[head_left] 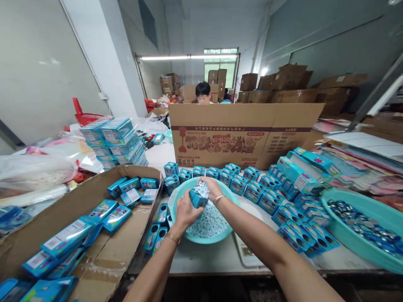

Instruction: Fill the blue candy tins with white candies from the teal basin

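Note:
My left hand is wrapped round a small blue tin, held tilted over a turquoise basin. Small pale mints or candies fill much of the basin. More of these pieces are heaped at the tin's mouth. Behind the tin, my right hand cups the heap with bent fingers, close against the tin. Some of its fingers are hidden by the pieces. Both hands are above the basin, inside its rim.
Rows of blue tins stand behind and right of the basin. A cardboard tray of blue boxes lies left. A white scale sits partly under the basin. At right, another basin holds round metallic lids. A cardboard panel rises behind; a person sits beyond.

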Demonstrator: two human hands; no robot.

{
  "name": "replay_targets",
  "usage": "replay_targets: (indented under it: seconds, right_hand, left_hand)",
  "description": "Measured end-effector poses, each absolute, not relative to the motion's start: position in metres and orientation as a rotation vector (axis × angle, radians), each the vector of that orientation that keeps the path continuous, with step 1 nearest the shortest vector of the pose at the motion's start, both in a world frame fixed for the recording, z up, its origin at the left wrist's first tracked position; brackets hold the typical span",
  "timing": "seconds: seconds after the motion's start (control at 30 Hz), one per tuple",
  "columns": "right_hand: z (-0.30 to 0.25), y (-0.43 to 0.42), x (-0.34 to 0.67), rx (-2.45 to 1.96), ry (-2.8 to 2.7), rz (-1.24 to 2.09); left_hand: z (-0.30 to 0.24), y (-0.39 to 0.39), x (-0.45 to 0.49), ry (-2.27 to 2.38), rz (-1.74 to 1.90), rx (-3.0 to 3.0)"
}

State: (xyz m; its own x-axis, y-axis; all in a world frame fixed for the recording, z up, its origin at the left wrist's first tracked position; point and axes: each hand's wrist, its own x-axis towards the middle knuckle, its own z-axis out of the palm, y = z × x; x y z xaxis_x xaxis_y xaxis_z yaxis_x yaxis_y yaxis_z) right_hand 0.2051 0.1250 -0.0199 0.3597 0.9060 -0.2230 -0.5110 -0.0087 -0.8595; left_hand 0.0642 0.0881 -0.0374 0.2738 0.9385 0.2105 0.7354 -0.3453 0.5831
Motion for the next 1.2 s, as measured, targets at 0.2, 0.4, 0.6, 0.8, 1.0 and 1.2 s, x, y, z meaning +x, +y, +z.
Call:
replay_targets:
  seconds: [0.2, 0.4, 0.6, 0.8, 1.0, 1.2]
  right_hand:
    - [-0.017, 0.118, 0.207, -1.087, -0.532, 1.183]
    - [-0.012, 0.113, 0.206, -1.128, -0.626, 1.104]
    - [-0.011, 0.108, 0.21, -1.159, -0.614, 1.078]
    - [-0.01, 0.104, 0.209, -1.126, -0.633, 1.092]
    - [-0.013, 0.1, 0.204, -1.132, -0.64, 1.082]
    - [-0.029, 0.098, 0.202, -1.17, -0.729, 0.999]
  left_hand:
    - [-0.034, 0.085, 0.067, 1.498, 0.709, 2.183]
    - [-0.03, 0.082, 0.07, 1.472, 0.664, 2.157]
    - [-0.032, 0.081, 0.074, 1.443, 0.664, 2.158]
    - [-0.036, 0.081, 0.074, 1.399, 0.668, 2.215]
    - [-0.037, 0.081, 0.069, 1.357, 0.7, 2.168]
    - [-0.04, 0.08, 0.066, 1.268, 0.746, 2.07]
